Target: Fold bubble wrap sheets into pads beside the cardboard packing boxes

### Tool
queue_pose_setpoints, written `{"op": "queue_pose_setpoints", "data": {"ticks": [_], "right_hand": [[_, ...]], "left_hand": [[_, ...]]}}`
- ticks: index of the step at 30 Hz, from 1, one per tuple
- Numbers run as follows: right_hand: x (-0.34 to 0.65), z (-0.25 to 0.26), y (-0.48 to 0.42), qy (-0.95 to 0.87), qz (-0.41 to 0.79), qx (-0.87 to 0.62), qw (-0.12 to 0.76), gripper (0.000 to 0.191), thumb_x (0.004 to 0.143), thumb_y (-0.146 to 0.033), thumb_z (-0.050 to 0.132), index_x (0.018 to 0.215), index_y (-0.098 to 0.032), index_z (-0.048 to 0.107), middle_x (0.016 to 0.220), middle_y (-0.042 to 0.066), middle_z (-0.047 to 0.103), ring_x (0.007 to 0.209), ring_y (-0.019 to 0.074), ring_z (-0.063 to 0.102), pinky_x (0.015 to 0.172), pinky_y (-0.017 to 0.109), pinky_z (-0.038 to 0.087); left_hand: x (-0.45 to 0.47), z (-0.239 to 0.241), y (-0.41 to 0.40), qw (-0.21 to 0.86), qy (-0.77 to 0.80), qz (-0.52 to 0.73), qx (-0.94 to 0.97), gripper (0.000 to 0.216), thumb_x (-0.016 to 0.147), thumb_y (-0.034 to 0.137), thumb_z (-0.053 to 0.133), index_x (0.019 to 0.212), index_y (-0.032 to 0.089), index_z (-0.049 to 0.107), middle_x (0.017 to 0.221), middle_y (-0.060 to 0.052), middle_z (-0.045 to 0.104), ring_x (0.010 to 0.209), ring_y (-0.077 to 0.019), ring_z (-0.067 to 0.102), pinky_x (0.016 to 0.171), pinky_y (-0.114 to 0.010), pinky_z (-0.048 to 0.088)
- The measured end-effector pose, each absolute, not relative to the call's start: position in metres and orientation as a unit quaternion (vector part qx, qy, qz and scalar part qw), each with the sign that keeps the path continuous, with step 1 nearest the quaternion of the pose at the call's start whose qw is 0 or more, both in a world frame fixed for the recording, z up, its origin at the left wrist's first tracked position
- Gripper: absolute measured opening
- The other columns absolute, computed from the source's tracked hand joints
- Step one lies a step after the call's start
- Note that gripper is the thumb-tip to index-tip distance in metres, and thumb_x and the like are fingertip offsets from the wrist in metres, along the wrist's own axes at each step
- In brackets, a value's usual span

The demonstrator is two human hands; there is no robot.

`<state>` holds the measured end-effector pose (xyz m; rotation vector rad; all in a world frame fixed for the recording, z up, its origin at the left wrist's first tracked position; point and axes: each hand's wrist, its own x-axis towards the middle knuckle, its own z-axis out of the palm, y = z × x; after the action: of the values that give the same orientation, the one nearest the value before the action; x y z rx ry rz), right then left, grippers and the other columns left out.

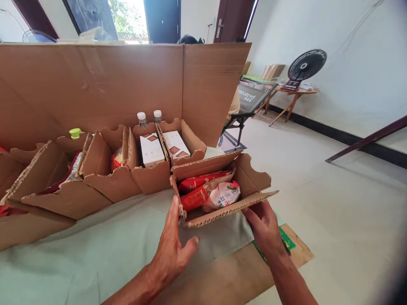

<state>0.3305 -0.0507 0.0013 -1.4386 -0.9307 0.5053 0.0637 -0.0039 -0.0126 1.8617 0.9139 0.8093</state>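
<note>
A small open cardboard tray [251, 180] rests at the right end of a table covered in pale green cloth [95, 250]. Inside it lie red snack packets [200, 190] and a white packet with pink print [224, 195]. My left hand [171, 250] presses flat against the tray's left front corner, thumb spread. My right hand [263, 226] grips the tray's front right edge from below.
A row of similar cardboard trays [104, 178] holds white boxes [151, 149], two bottles [141, 118] and snacks, backed by a tall cardboard wall [127, 80]. To the right are bare floor, a folding chair [251, 101], and a fan [305, 64] on a small table.
</note>
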Motion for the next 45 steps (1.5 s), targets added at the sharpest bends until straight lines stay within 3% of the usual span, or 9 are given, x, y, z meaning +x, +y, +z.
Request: {"op": "queue_pose_setpoints", "data": {"ticks": [4, 8, 14, 20, 23, 26, 38, 42, 45], "right_hand": [[0.307, -0.012, -0.07, -0.397, 0.189, -0.637, 0.633, 0.042, 0.076, -0.046, 0.075, 0.109, -0.022, 0.067, 0.107, 0.011, 0.074, 0.097, 0.0289, 0.07, 0.082, 0.04, 0.059], [0.29, -0.013, -0.07, -0.406, 0.176, -0.645, 0.624, 0.042, 0.078, -0.044, 0.072, 0.112, -0.02, 0.069, 0.1, 0.011, 0.074, 0.092, 0.0284, 0.071, 0.078, 0.04, 0.06], [0.297, -0.01, -0.063, -0.386, 0.191, -0.634, 0.643, 0.046, 0.078, -0.047, 0.076, 0.114, -0.02, 0.066, 0.102, 0.012, 0.074, 0.09, 0.0278, 0.071, 0.076, 0.037, 0.059], [0.326, 0.004, -0.031, -0.384, 0.188, -0.602, 0.675, 0.049, 0.079, -0.041, 0.079, 0.122, -0.026, 0.062, 0.124, 0.007, 0.068, 0.113, 0.0254, 0.065, 0.096, 0.038, 0.053], [0.33, 0.011, -0.021, -0.373, 0.187, -0.611, 0.673, 0.059, 0.079, -0.039, 0.079, 0.133, -0.027, 0.058, 0.139, 0.009, 0.061, 0.127, 0.0266, 0.058, 0.103, 0.043, 0.05], [0.333, 0.012, -0.019, -0.351, 0.17, -0.637, 0.664, 0.058, 0.079, -0.04, 0.078, 0.131, -0.026, 0.059, 0.138, 0.01, 0.061, 0.13, 0.0275, 0.056, 0.105, 0.046, 0.048], [0.37, 0.006, 0.006, -0.366, 0.213, -0.658, 0.622, 0.062, 0.071, -0.048, 0.081, 0.124, -0.022, 0.064, 0.127, 0.011, 0.069, 0.118, 0.0294, 0.064, 0.093, 0.042, 0.055], [0.364, 0.039, -0.008, -0.349, 0.073, -0.711, 0.606, 0.066, 0.071, -0.048, 0.078, 0.13, -0.023, 0.064, 0.133, 0.012, 0.066, 0.118, 0.0303, 0.066, 0.101, 0.048, 0.054], [0.353, 0.087, -0.009, -0.428, -0.055, -0.705, 0.563, 0.049, 0.082, -0.048, 0.07, 0.126, -0.026, 0.069, 0.134, 0.01, 0.067, 0.117, 0.0292, 0.067, 0.106, 0.05, 0.049]], "left_hand": [[0.033, -0.028, -0.041, 0.434, 0.421, 0.319, 0.73, 0.097, 0.087, 0.041, 0.062, 0.164, 0.03, 0.005, 0.156, -0.012, 0.046, 0.151, -0.041, 0.032, 0.121, -0.062, 0.034], [0.021, -0.027, -0.051, 0.434, 0.432, 0.326, 0.721, 0.092, 0.09, 0.042, 0.058, 0.165, 0.031, 0.006, 0.148, -0.011, 0.054, 0.149, -0.0403, 0.036, 0.12, -0.063, 0.038], [0.028, -0.017, -0.046, 0.421, 0.422, 0.33, 0.732, 0.108, 0.082, 0.032, 0.065, 0.164, 0.034, -0.006, 0.167, -0.007, 0.03, 0.156, -0.0404, 0.021, 0.125, -0.066, 0.028], [0.06, -0.005, -0.015, 0.457, 0.366, 0.322, 0.744, 0.115, 0.072, 0.02, 0.065, 0.164, 0.031, -0.004, 0.174, -0.003, 0.002, 0.159, -0.0364, 0.01, 0.128, -0.059, 0.021], [0.065, -0.008, -0.003, 0.462, 0.351, 0.327, 0.746, 0.108, 0.072, 0.018, 0.064, 0.164, 0.032, 0.008, 0.173, -0.002, 0.006, 0.159, -0.0339, 0.01, 0.129, -0.058, 0.02], [0.059, -0.018, -0.004, 0.474, 0.378, 0.32, 0.728, 0.103, 0.074, 0.019, 0.063, 0.163, 0.034, 0.014, 0.173, 0.0, 0.008, 0.159, -0.0331, 0.012, 0.129, -0.058, 0.02], [0.078, -0.021, 0.01, 0.501, 0.367, 0.294, 0.727, 0.103, 0.072, 0.02, 0.066, 0.163, 0.026, 0.018, 0.173, -0.006, 0.011, 0.159, -0.0334, 0.012, 0.129, -0.056, 0.02], [0.046, -0.014, 0.022, 0.478, 0.416, 0.339, 0.695, 0.087, 0.08, 0.023, 0.061, 0.16, 0.025, 0.028, 0.17, -0.009, 0.022, 0.156, -0.0343, 0.022, 0.126, -0.057, 0.027], [0.022, -0.008, 0.039, 0.442, 0.469, 0.389, 0.659, 0.075, 0.084, 0.025, 0.059, 0.155, 0.025, 0.035, 0.165, -0.011, 0.034, 0.15, -0.0335, 0.035, 0.121, -0.055, 0.036]]}}
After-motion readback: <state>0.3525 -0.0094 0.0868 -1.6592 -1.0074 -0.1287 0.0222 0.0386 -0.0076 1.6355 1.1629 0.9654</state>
